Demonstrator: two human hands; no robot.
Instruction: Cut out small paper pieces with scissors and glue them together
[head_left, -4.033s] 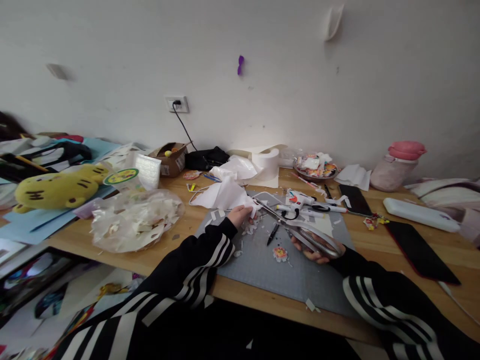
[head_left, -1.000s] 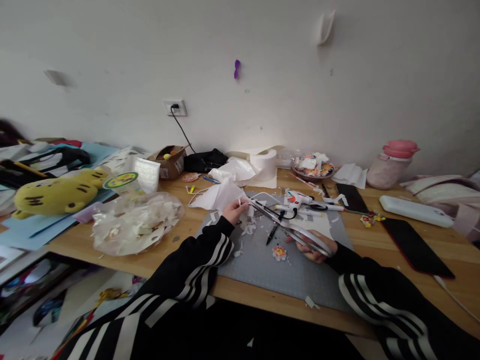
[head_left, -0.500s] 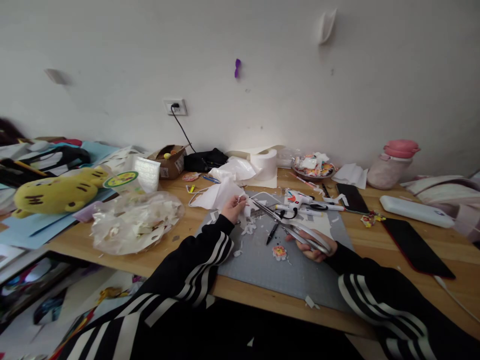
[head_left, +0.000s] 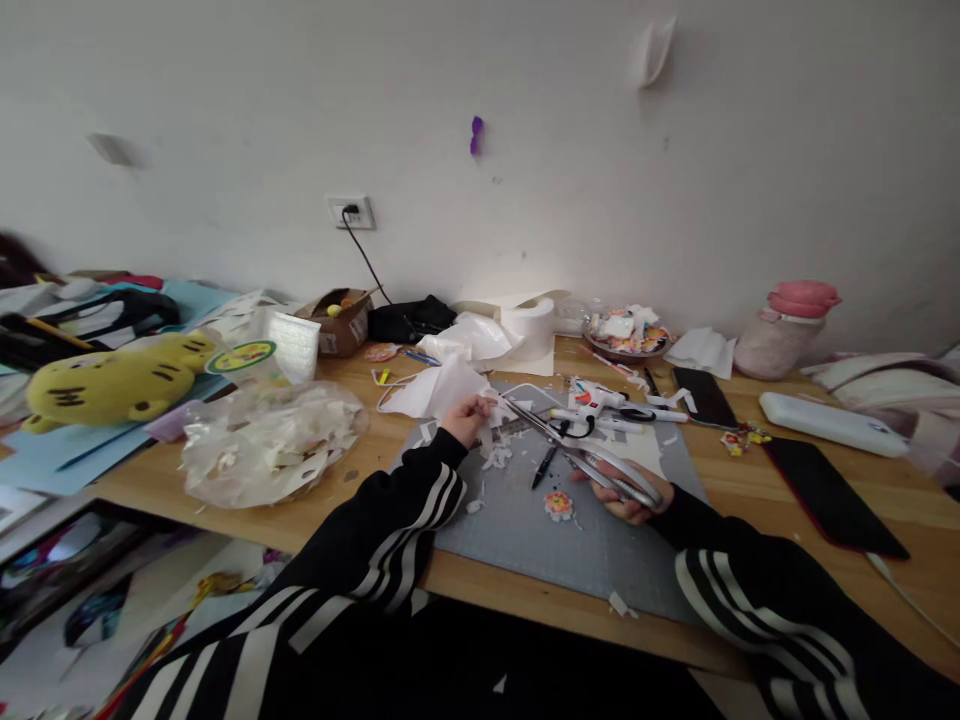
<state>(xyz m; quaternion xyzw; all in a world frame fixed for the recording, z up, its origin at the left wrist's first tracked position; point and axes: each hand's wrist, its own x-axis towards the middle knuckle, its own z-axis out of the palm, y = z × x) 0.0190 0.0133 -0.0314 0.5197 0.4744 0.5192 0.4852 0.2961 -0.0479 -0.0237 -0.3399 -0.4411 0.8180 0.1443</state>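
My right hand (head_left: 628, 492) is wrapped round the handles of a pair of silver scissors (head_left: 559, 438). Their blades point left, toward my left hand (head_left: 466, 418). That hand pinches a small piece of white paper (head_left: 493, 412), partly covered by the fingers, close to the blade tips. Both hands are over a grey cutting mat (head_left: 495, 530). Paper scraps (head_left: 496, 457) lie below my left hand. A black pen (head_left: 544, 466) and a small orange and pink flower-shaped cutout (head_left: 558, 505) rest on the mat between the hands.
Behind the scissors lies a white glue gun (head_left: 592, 396) among markers. A bowl of scraps (head_left: 628, 340) and a white roll (head_left: 529, 335) stand at the back. Left are a plastic bag (head_left: 262, 455) and yellow plush toy (head_left: 112, 385); right, phones (head_left: 832, 495) and a pink bottle (head_left: 784, 335).
My left hand has turned slightly at the fingers, still pinching the paper. The scissors and my right hand have hardly moved.
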